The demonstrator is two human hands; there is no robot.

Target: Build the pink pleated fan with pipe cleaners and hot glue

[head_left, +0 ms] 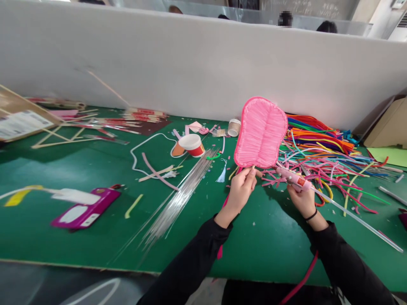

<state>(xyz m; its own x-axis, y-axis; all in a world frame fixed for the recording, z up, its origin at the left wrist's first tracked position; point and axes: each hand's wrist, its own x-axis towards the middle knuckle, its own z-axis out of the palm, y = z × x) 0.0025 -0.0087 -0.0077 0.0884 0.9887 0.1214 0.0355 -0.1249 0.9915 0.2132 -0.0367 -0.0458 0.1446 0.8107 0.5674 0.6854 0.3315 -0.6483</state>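
My left hand [241, 189] is closed round the short stick at the base of a pink pleated fan [260, 132], holding it upright above the green table [95, 169]. My right hand [302, 199] grips a pink glue gun [294, 178] with a clear glue stick [356, 217] trailing out to the right. The gun's nozzle points left toward the bottom of the fan, close to my left fingers. A black band sits on my right wrist.
A heap of coloured pipe cleaners [321, 144] lies right of the fan. A bundle of thin silver wires [181, 195], a red-and-white paper cup [192, 145], a roll of tape [234, 127], a magenta phone case [85, 209] and wooden sticks [63, 135] lie left. A white partition [190, 63] stands behind.
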